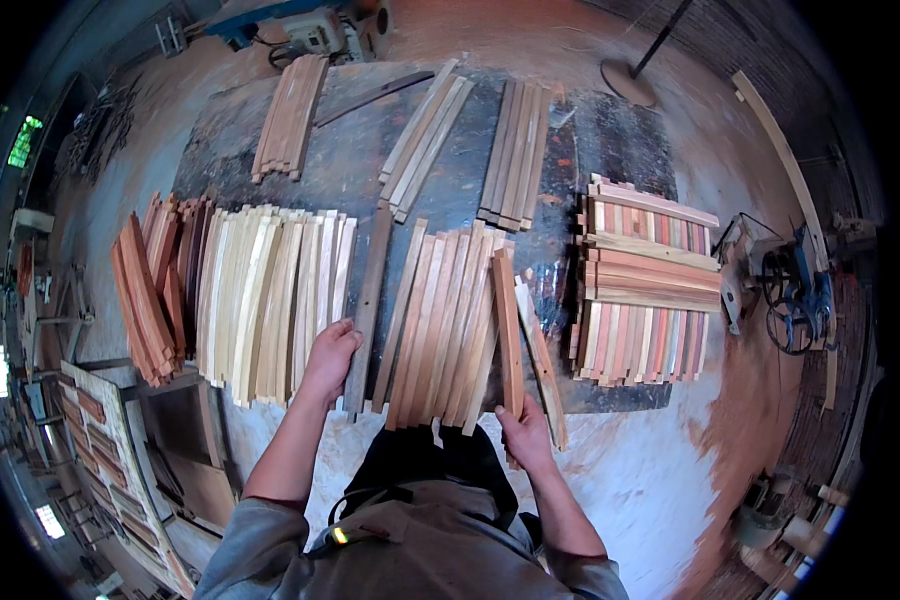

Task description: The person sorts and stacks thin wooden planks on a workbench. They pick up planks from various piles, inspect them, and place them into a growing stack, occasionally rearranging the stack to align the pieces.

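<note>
My right hand (527, 437) is closed around the near end of an orange-brown wooden strip (508, 330), which points away from me. Beside it a two-toned strip (540, 360) lies at a slant. My left hand (332, 362) has its fingers curled at the right edge of a row of pale wooden strips (270, 300); whatever they hold is hidden. A long dark grey strip (372, 300) runs just right of that hand. Between my hands lies a row of light brown strips (435, 320), their near ends at the table's front edge.
The dark, worn table (355, 150) carries more strip bundles at its far side. Stacked mixed-colour strips (650, 280) stand at the right, reddish strips (142, 300) at the left. Beyond are a machine with a blue wheel (790, 290) and a rack of wooden pieces (120, 470).
</note>
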The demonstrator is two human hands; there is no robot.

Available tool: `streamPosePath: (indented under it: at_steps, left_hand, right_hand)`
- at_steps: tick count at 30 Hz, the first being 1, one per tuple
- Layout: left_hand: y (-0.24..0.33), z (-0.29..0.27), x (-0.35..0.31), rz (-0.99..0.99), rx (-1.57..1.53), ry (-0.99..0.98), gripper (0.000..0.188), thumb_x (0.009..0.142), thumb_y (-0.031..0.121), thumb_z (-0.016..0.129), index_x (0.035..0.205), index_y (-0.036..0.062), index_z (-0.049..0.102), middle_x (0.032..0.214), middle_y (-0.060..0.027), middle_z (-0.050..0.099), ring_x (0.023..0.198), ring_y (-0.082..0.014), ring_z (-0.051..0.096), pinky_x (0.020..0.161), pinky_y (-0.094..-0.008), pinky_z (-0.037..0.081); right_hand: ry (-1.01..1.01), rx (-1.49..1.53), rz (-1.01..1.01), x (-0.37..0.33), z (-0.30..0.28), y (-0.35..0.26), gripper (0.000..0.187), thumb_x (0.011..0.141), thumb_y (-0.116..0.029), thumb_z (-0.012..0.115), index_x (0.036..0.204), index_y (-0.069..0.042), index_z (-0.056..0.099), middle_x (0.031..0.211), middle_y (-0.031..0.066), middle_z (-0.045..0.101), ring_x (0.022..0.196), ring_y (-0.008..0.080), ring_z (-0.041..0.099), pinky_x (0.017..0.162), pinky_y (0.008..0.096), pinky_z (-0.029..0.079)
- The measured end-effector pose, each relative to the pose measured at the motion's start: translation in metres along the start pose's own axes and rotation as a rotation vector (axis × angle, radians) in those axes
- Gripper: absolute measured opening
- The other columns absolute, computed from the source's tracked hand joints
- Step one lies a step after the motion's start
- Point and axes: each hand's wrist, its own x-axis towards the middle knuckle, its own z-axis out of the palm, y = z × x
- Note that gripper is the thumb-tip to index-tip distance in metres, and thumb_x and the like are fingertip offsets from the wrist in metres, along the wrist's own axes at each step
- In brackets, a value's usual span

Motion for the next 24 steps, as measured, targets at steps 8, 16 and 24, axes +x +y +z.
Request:
streamPosePath:
  at_steps: [8, 16, 24]
  left_hand:
    - [0.087, 0.027, 0.019, 0.006, -0.221, -0.098, 0.022, 0.097, 0.017, 0.048, 0.112, 0.0019, 0.053, 0.083, -0.0072, 0.059, 0.057, -0.0187, 0.061, 0.052, -0.031, 0.051]
    - [0.153, 0.03, 0.175, 0.78, 0.921, 0.14, 0.05, 0.089, 0.018, 0.057, 0.134, -0.0037, 0.048, 0.113, -0.0251, 0.064, 0.098, -0.036, 0.066, 0.083, -0.0447, 0.054]
    - [0.199, 0.076, 0.239, 0.749, 1.33, 0.173, 0.047, 0.088, 0.02, 0.057, 0.132, 0.0034, 0.052, 0.119, -0.0211, 0.06, 0.107, -0.0381, 0.061, 0.09, -0.0488, 0.05]
  right_hand:
    - [0.026, 0.044, 0.08, -0.005, -0.006, -0.013, 0.031, 0.089, -0.015, 0.067, 0.115, 0.0, 0.059, 0.092, 0.0079, 0.066, 0.083, 0.0142, 0.06, 0.077, 0.0316, 0.05]
    - [0.118, 0.142, 0.065, -0.018, -0.002, -0.02, 0.027, 0.089, -0.014, 0.068, 0.109, 0.001, 0.057, 0.088, 0.0055, 0.063, 0.079, 0.0114, 0.057, 0.071, 0.0284, 0.048]
    - [0.196, 0.129, 0.02, -0.026, 0.008, -0.012, 0.016, 0.091, -0.011, 0.064, 0.099, -0.004, 0.052, 0.061, 0.0002, 0.053, 0.047, 0.0092, 0.052, 0.041, 0.0256, 0.042]
